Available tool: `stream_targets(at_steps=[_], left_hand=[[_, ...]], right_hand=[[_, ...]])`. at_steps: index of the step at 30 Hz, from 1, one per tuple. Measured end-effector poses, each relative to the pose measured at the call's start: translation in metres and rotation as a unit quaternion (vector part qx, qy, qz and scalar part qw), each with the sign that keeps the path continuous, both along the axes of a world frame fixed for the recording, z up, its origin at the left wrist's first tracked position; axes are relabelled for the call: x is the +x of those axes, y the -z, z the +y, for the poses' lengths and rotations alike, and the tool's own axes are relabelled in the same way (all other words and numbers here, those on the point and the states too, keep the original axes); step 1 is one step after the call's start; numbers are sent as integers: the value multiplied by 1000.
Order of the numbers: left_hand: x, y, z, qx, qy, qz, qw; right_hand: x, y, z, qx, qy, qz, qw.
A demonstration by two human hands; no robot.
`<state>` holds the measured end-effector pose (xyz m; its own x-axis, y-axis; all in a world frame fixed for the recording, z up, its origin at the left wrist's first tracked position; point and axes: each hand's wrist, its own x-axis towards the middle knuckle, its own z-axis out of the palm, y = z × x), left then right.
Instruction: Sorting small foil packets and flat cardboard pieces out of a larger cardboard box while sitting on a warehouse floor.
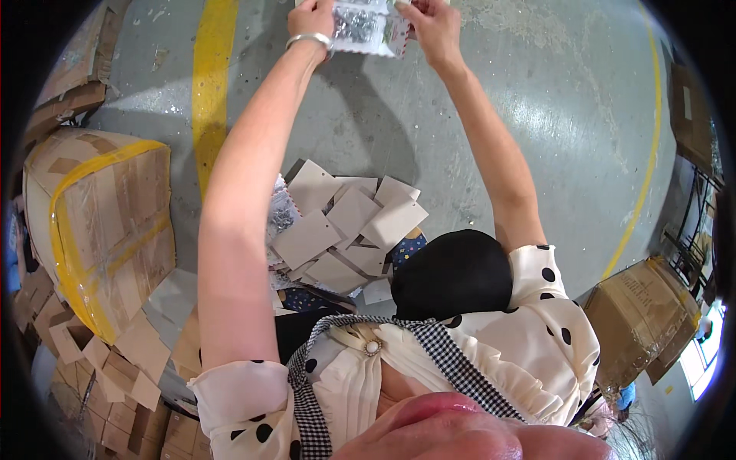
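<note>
Blouse point(349, 383): cream colour, front with fine pleats
Sleeves point(241, 383): short, cream, with big black dots
Brooch point(372, 348): round, with pearl-like centre
Straps point(458, 359): small black-and-white checks
Bangle point(310, 37): silver-coloured, worn at the left side
Knee point(454, 272): in black cloth

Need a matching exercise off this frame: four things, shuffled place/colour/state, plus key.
1. Packet
2. Bangle
3. Cards
4. Wide floor stripe

A. In a loose pile
B. Yellow
C. Held by left hand and right hand
D. Round the left wrist

Pairs: 1-C, 2-D, 3-A, 4-B
</note>
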<state>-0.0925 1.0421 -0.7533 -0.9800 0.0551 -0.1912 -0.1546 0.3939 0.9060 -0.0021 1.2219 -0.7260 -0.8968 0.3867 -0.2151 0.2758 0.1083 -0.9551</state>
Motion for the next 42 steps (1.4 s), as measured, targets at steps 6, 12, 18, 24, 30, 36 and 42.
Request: stream_targets(at_steps=[6, 12, 18, 24, 30, 36, 42], left_hand=[[84, -45, -77, -3, 52, -32, 998], [127, -62, -149, 243, -52, -220, 944], [135, -65, -190, 232, 39, -289, 928], [185, -22, -261, -105, 333, -296, 889], [223, -16, -279, -224, 384, -156, 882], [227, -27, -280, -229, 342, -178, 894], [224, -22, -277, -244, 368, -154, 884]], right_hand=[[85, -4, -62, -169, -66, 75, 981], [86, -28, -72, -254, -237, 23, 937], [73, -45, -51, 154, -189, 178, 953], [36, -29, 8, 569, -209, 91, 790], [4, -29, 30, 568, -284, 11, 773], [-6, -35, 46, 507, -340, 90, 787], [-7, -5, 48, 587, -246, 99, 765]])
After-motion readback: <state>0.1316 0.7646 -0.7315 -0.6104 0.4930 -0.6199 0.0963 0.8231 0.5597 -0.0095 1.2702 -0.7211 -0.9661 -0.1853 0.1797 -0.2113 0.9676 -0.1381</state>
